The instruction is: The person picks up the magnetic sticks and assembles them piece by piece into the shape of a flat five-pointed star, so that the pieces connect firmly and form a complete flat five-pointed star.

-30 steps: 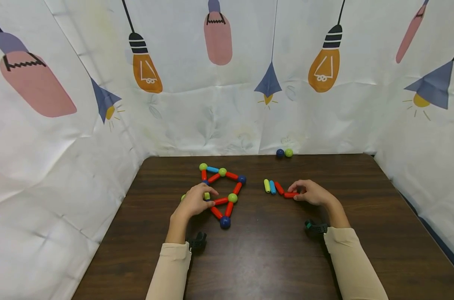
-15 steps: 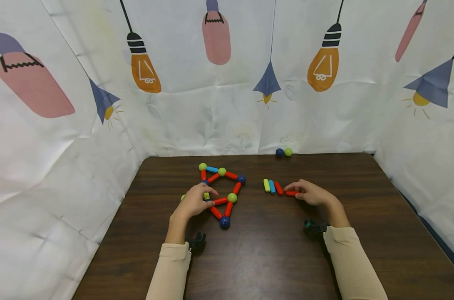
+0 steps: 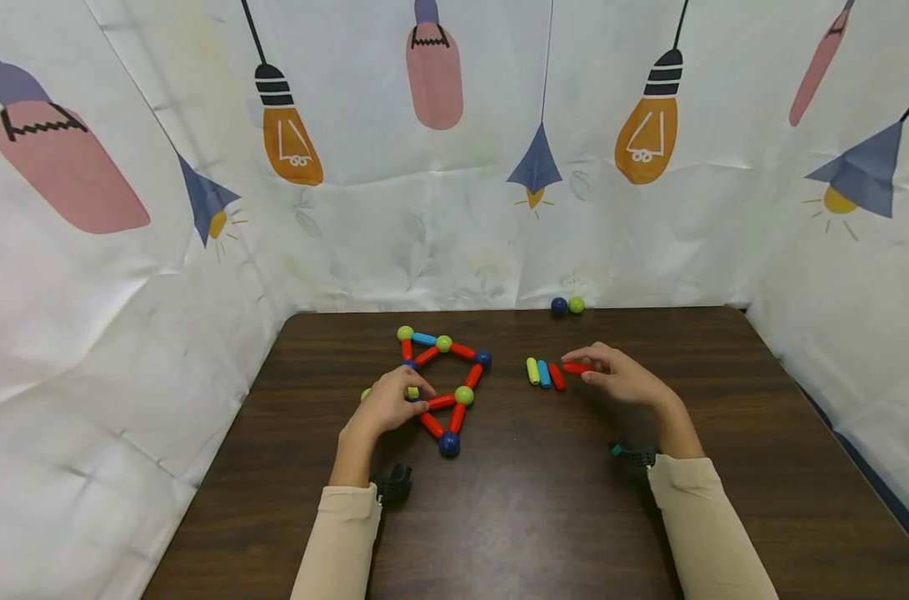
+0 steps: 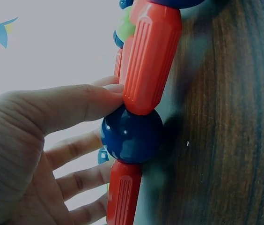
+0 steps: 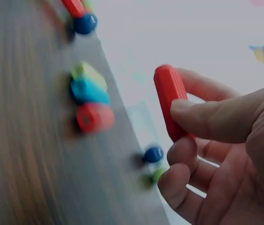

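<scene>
A flat figure of magnetic building rods and balls (image 3: 442,402) lies on the table's left half, mostly red rods with blue and green balls. My left hand (image 3: 385,406) rests over its left side and hides part of it. In the left wrist view, the thumb touches a red rod (image 4: 153,58) beside a blue ball (image 4: 132,134); the other fingers extend fairly straight behind. My right hand (image 3: 621,377) pinches a single red rod (image 5: 168,101) between thumb and fingers, lifted above the table. Left of it lie a yellow-green rod (image 3: 532,372), a blue rod (image 3: 544,374) and another red rod (image 3: 556,377).
A loose blue ball (image 3: 559,306) and a green ball (image 3: 576,305) sit side by side at the far table edge. Behind the dark wooden table (image 3: 529,517) hangs a white cloth (image 3: 454,225) printed with lamps.
My right hand has picked up the red rod from the table, raising it and moving it slightly away from me. The left hand and the figure have stayed in place.
</scene>
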Demonstrator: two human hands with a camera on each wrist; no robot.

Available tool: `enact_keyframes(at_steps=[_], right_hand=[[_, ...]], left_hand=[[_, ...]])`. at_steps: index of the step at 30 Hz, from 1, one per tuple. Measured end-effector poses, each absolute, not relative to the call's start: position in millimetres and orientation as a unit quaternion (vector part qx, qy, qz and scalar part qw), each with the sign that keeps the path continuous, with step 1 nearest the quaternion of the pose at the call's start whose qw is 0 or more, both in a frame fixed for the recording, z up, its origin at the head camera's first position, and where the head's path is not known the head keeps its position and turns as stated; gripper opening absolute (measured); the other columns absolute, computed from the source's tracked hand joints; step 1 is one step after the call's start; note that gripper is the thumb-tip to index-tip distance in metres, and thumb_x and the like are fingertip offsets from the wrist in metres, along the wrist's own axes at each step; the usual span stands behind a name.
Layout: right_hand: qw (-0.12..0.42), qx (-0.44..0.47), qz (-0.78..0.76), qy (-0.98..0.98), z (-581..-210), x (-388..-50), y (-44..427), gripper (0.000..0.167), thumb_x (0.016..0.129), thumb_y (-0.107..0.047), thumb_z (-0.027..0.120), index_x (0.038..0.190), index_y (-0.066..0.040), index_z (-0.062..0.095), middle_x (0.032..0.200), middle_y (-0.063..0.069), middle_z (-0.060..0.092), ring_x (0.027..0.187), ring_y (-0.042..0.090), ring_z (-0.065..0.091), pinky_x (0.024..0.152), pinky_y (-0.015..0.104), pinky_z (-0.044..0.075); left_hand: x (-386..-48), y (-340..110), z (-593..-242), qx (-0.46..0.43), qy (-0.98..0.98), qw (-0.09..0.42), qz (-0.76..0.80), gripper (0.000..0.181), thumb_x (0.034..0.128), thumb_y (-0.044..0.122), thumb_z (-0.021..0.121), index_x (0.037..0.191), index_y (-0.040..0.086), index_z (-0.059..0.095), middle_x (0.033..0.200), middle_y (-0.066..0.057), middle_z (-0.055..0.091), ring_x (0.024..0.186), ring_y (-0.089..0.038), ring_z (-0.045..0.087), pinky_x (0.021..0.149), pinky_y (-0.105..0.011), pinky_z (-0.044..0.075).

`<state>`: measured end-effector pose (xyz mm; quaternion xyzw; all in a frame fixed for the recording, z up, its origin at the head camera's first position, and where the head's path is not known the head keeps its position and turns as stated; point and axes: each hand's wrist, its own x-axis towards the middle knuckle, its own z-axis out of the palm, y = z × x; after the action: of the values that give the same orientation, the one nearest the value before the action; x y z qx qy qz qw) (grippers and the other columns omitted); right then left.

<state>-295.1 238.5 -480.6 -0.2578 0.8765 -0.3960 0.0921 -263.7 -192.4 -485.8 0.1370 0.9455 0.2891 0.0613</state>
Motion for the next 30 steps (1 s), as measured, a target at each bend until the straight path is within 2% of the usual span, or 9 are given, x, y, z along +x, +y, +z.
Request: enact_keyframes(at_steps=[3, 8, 15, 23, 30], right_hand=[[0.096, -0.287, -0.395, 0.868, -479, -294, 214, 0.033, 0.102, -0.009, 0.061, 0.135, -0.013, 0.065, 0.112, 0.011, 0.057, 0.081, 0.020, 0.045, 0.071, 0.031, 0.039], [0.094, -0.320, -0.379, 0.863, -487, -292, 170, 0.029, 0.099, -0.011, 0.066, 0.127, -0.019, 0.070, 0.107, 0.004, 0.059, 0.077, 0.015, 0.044, 0.069, 0.027, 0.040], [0.117, -0.328, -0.372, 0.860, -497, -295, 122, 0.024, 0.099, -0.009, 0.067, 0.120, -0.019, 0.072, 0.107, 0.003, 0.060, 0.080, 0.015, 0.050, 0.074, 0.028, 0.046], [0.107, -0.310, -0.348, 0.878, -503, -305, 101, 0.021, 0.097, -0.009, 0.069, 0.115, -0.020, 0.074, 0.106, 0.003, 0.060, 0.083, 0.016, 0.052, 0.077, 0.030, 0.047], [0.112, -0.304, -0.358, 0.876, -506, -310, 97, 0.021, 0.097, -0.007, 0.069, 0.113, -0.019, 0.074, 0.108, 0.004, 0.061, 0.084, 0.016, 0.053, 0.078, 0.031, 0.048]], left_hand=[[-264, -193, -486, 0.137, 0.944, 0.064, 0.294, 0.013, 0.0913, 0.017, 0.078, 0.101, 0.026, 0.079, 0.116, 0.001, 0.065, 0.109, -0.027, 0.061, 0.093, -0.047, 0.051], [-265, -194, -485, 0.142, 0.942, 0.065, 0.296, 0.013, 0.0914, 0.017, 0.078, 0.100, 0.026, 0.079, 0.116, 0.001, 0.066, 0.108, -0.026, 0.062, 0.091, -0.046, 0.051], [-266, -195, -485, 0.133, 0.944, 0.068, 0.294, 0.012, 0.0914, 0.018, 0.078, 0.099, 0.028, 0.080, 0.115, 0.002, 0.066, 0.104, -0.024, 0.062, 0.089, -0.045, 0.051], [-267, -195, -486, 0.138, 0.943, 0.069, 0.295, 0.013, 0.0916, 0.017, 0.078, 0.099, 0.027, 0.080, 0.116, 0.001, 0.067, 0.114, -0.027, 0.062, 0.098, -0.051, 0.051], [-267, -193, -486, 0.134, 0.943, 0.071, 0.297, 0.013, 0.0920, 0.017, 0.077, 0.099, 0.027, 0.080, 0.116, 0.001, 0.066, 0.111, -0.025, 0.062, 0.095, -0.048, 0.051]])
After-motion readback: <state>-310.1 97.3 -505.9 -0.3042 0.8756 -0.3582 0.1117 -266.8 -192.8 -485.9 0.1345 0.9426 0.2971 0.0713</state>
